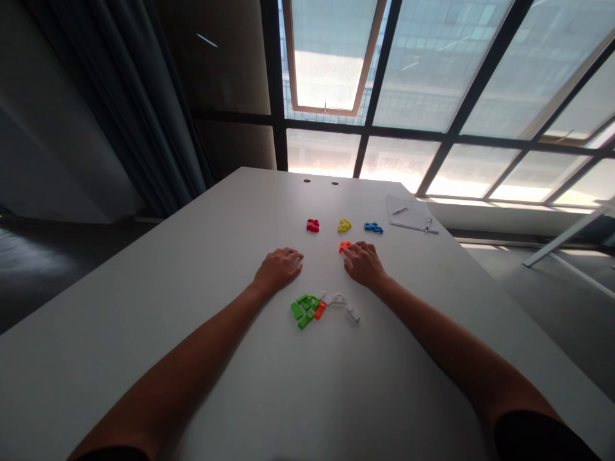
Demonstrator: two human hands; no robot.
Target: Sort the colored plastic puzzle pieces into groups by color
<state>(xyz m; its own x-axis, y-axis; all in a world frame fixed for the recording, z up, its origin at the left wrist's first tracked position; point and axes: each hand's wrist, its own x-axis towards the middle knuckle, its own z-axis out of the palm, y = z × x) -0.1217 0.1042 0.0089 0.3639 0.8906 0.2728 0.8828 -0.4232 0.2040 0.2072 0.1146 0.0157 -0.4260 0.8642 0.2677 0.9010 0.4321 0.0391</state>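
Note:
Small coloured plastic pieces lie in groups on a white table (192, 269). My right hand (364, 262) rests on the table with its fingertips pinched on an orange group (344, 246). My left hand (280, 267) lies palm down on the bare table with fingers curled loosely, holding nothing. Beyond the hands sit a red group (312, 225), a yellow group (344, 225) and a blue group (373, 227). Nearer me lie several green pieces (303, 308) with one orange piece (319, 310) against them, and a few white pieces (342, 303) to their right.
A sheet of paper (408, 212) with a pen (427, 225) on it lies at the table's far right. Two cable holes (320, 182) sit near the far edge. Large windows rise behind the table, and a dark curtain hangs at the left.

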